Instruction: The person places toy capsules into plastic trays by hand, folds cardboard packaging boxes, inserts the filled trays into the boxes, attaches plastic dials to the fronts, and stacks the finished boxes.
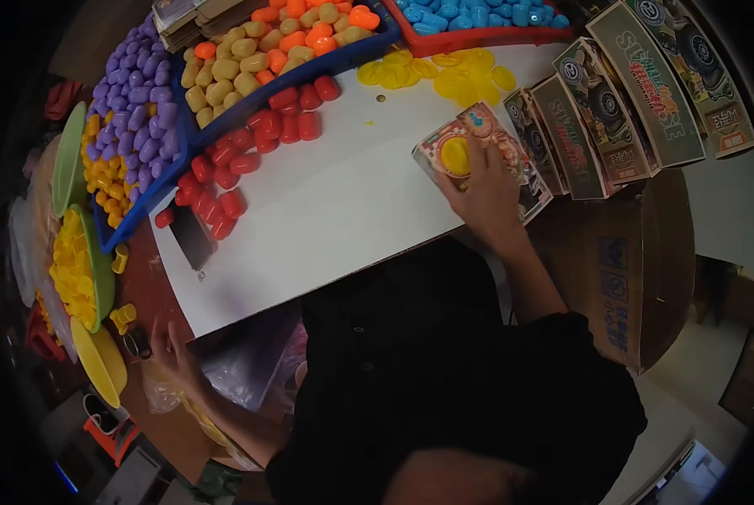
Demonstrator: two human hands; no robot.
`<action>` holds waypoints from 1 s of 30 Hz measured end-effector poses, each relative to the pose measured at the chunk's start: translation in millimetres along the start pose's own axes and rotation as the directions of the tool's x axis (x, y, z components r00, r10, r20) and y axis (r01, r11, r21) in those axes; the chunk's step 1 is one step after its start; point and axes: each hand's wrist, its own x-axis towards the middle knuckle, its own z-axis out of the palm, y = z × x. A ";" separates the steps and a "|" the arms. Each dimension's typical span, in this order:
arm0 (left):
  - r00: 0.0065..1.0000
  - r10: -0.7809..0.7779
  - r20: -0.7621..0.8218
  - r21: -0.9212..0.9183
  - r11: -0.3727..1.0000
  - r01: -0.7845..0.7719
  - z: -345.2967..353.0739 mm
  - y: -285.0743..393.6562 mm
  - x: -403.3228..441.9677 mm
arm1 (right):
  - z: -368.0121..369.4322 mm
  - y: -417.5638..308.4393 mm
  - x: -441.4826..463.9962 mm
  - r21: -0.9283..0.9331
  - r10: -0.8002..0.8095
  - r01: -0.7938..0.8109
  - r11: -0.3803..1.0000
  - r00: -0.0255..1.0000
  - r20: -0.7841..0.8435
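On the white work surface (pixel 310 202), at its right side, my right hand (pixel 488 198) grips a colourful printed box (pixel 432 143) from above. A round yellow disc (pixel 455 156) shows on the box's top between thumb and forefinger; whether it is loose or attached I cannot tell. My left hand (pixel 175 364) is at the lower left, off the white surface's corner, with fingers apart and nothing visible in them. Near its fingertips are a small dark ring-shaped item (pixel 136 342) and a small yellow piece (pixel 123 317).
Red capsule-like pieces (pixel 244 163) lie along the white surface's left edge beside a dark phone-like slab (pixel 193 238). Blue trays (pixel 193 139) of purple, tan and orange pieces, a red tray (pixel 486 38), yellow discs (pixel 465 80) and upright printed boxes (pixel 600 109) surround it.
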 end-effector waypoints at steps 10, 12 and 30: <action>0.812 -0.562 0.158 0.596 0.710 0.375 -89.2 -85.3 -133.5 | -16.5 38.1 43.4 -0.223 0.123 -0.107 0.969 0.991 0.060; 0.818 -0.547 0.179 0.437 0.789 0.432 -90.7 -94.5 -140.4 | -36.9 26.6 49.5 -0.146 0.312 -0.279 0.949 0.897 0.313; 0.999 0.039 0.028 0.819 0.571 -0.045 -43.1 -48.5 -166.2 | -4.9 -50.5 45.5 0.167 -0.493 0.466 0.869 0.847 0.200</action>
